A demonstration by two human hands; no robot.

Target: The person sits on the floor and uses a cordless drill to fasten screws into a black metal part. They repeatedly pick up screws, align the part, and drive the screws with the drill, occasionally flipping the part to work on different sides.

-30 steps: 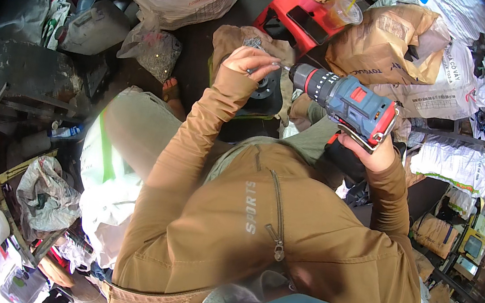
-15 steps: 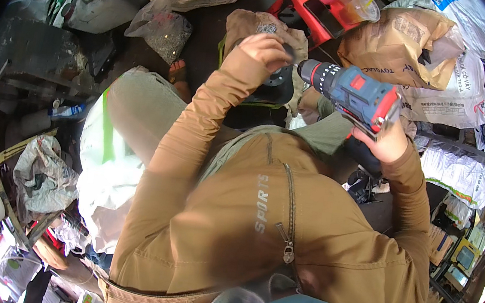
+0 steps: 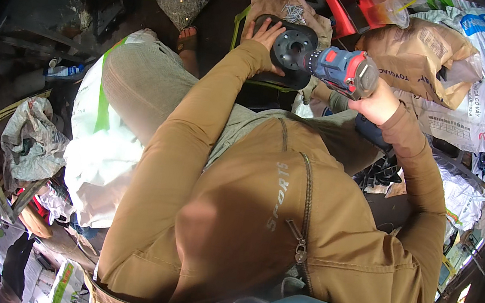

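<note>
My right hand (image 3: pixel 380 103) is wrapped around the grip of a blue and red cordless drill (image 3: pixel 340 68). Its chuck points left, and the front end is over the round, holed disc of a black part (image 3: pixel 290 48). The exact spot where the bit meets it is hidden. On the left side of this part lies my left hand (image 3: pixel 263 40), fingers spread and flat, thumb near the closer edge. Just beyond, a small heap of silvery screws (image 3: pixel 294 14) rests on brown paper or cloth (image 3: pixel 267 0).
A red plastic stool (image 3: pixel 339 6) at the far right carries a phone (image 3: pixel 352 10) and a cup of drink (image 3: pixel 395 14). Brown paper sacks (image 3: pixel 424 53) stand to the right. A clear bag of small pieces (image 3: pixel 182 2) lies at far left, and a white sack (image 3: pixel 97 176) beside my left leg.
My left hand has come down from a pinch near the drill tip to lie spread on the black part. The drill has moved slightly right and now meets the disc area.
</note>
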